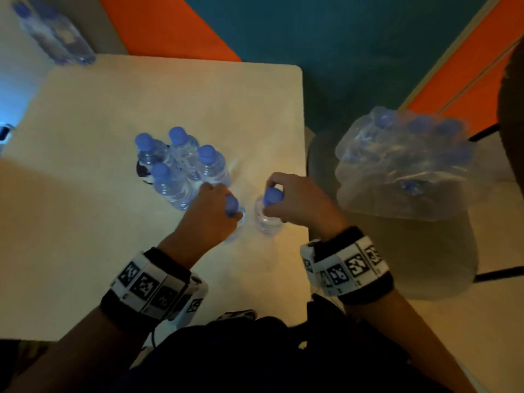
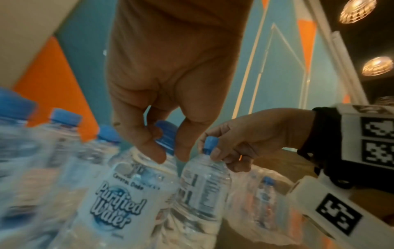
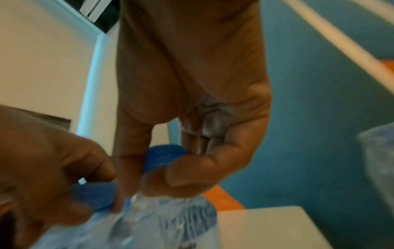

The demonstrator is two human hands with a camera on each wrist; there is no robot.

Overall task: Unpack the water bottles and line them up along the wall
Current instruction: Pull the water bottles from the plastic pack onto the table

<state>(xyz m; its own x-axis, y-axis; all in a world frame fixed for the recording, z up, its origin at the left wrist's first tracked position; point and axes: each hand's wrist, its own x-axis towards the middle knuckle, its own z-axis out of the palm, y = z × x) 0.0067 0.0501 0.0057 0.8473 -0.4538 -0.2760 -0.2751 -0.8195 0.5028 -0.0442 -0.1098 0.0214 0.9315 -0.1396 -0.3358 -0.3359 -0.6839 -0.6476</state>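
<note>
Two clear water bottles with blue caps stand side by side on the cream table (image 1: 85, 251). My left hand (image 1: 209, 211) pinches the neck of the left bottle (image 1: 232, 205), just below its cap (image 2: 167, 136). My right hand (image 1: 295, 199) pinches the right bottle (image 1: 269, 219) at its cap (image 1: 272, 196). In the right wrist view the thumb and fingers (image 3: 192, 170) close round that cap (image 3: 164, 156). Several more upright bottles (image 1: 181, 163) cluster just beyond my left hand. The plastic-wrapped pack (image 1: 402, 163) with further bottles sits to the right of the table.
The pack rests on a grey seat (image 1: 425, 251) beside the table's right edge. Another wrapped pack of bottles (image 1: 54, 32) lies at the far left corner by the wall. Teal and orange wall panels (image 1: 340, 38) run behind the table.
</note>
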